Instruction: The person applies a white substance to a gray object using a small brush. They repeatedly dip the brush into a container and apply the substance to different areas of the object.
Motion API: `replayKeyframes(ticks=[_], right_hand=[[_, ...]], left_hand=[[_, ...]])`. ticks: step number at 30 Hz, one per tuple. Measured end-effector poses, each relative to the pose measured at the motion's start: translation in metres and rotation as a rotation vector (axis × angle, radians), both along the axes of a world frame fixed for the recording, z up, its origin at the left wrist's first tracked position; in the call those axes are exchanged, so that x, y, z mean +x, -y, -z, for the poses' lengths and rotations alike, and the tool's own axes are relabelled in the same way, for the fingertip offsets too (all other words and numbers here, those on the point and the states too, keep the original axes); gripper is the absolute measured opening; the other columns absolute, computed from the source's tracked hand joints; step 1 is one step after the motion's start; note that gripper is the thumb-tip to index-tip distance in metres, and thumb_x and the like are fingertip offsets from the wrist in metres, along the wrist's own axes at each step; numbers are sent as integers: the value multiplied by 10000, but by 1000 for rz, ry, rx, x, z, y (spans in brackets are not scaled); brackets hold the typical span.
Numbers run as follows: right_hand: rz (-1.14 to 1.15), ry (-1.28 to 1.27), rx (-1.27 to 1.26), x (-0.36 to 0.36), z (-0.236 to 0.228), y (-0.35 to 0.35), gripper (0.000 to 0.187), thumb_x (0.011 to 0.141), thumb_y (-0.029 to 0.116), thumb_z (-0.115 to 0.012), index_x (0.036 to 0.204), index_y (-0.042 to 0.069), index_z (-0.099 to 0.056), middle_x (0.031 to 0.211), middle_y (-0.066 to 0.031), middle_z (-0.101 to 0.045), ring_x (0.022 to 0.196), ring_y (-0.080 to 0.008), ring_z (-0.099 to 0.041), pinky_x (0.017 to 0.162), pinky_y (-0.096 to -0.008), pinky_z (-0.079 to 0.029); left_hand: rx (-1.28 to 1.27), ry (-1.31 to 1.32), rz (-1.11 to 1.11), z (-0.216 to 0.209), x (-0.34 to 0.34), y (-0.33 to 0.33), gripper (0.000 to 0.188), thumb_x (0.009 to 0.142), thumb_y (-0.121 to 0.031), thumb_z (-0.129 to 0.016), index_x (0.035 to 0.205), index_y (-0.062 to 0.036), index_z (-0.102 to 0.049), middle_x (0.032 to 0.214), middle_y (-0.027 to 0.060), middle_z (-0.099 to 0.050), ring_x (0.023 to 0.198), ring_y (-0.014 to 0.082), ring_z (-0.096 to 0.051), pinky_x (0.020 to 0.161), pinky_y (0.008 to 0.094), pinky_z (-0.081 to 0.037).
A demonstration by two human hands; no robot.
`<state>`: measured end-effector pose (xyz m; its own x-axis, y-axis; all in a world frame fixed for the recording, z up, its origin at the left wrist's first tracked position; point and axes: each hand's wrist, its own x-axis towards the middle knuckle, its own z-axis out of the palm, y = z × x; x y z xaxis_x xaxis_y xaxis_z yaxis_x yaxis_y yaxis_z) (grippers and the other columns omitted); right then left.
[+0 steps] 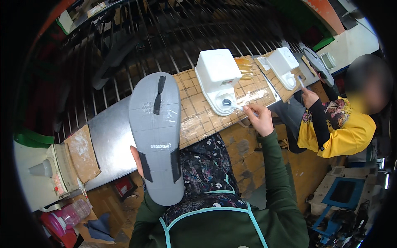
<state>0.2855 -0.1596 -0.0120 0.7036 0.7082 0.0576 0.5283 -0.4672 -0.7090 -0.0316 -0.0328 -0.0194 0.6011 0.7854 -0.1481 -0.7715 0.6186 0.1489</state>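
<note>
A grey sandal sole [155, 124] with black strap pieces let into it stands long-ways in front of me. My left hand [136, 160] grips it by its left edge; most of that hand is hidden behind the sole. My right hand [259, 120] pinches a small pale-handled brush [238, 107]. The brush's tip is at the round opening in the foot of a white plastic dispenser [218, 70], where something dark shows. The dispenser stands on a board [190, 120] covered with taped, grid-marked brown sheet.
A person in a yellow top [339, 128] sits to the right, holding a brush near a second white dispenser [283, 66]. Metal rollers [173, 58] run behind the bench. Cardboard [82, 153] lies at the left end of the bench, and a pink-lidded plastic jar [76, 211] is below.
</note>
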Motion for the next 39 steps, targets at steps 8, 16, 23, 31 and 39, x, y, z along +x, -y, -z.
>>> replayKeyframes(ticks=[8,16,23,31,39], right_hand=[[-64,-993,102,12,2,11,151,932,207,-642,945,61,-676,735,22,-627,571,-45,-484,498,-211,-357],[3,402,474,-63,-41,-23,180,780,104,-775,958,99,-750,787,-19,-644,691,-116,-537,672,-265,-333],[-127,23,651,-136,-68,-39,251,799,55,-751,1048,91,-749,968,-34,-591,649,-67,-486,592,-207,-393],[-170,-205,648,-147,-59,-56,194,866,72,-692,1052,36,-733,951,-43,-550,745,-73,-532,542,-192,-417],[-181,-203,659,-122,-67,-68,191,863,75,-686,1036,8,-730,914,-60,-556,833,-126,-551,651,-225,-459]], left_hand=[[7,148,195,6,18,15,785,927,-675,-372,1428,-69,-384,1330,164,-526,1141,304,-581,938,430,-518],[-80,181,258,16,50,22,726,949,-621,-387,1415,-64,-398,1278,156,-572,1095,274,-611,894,390,-544],[412,-249,195,15,54,28,826,929,-682,-330,1443,-35,-338,1332,134,-519,1168,233,-551,947,360,-490],[597,-437,132,26,42,35,865,931,-648,-383,1454,32,-280,1361,162,-483,1166,220,-542,958,337,-467],[880,-446,-41,23,36,29,708,994,-454,-425,1343,162,-427,1399,268,-457,1220,281,-514,1025,368,-386]])
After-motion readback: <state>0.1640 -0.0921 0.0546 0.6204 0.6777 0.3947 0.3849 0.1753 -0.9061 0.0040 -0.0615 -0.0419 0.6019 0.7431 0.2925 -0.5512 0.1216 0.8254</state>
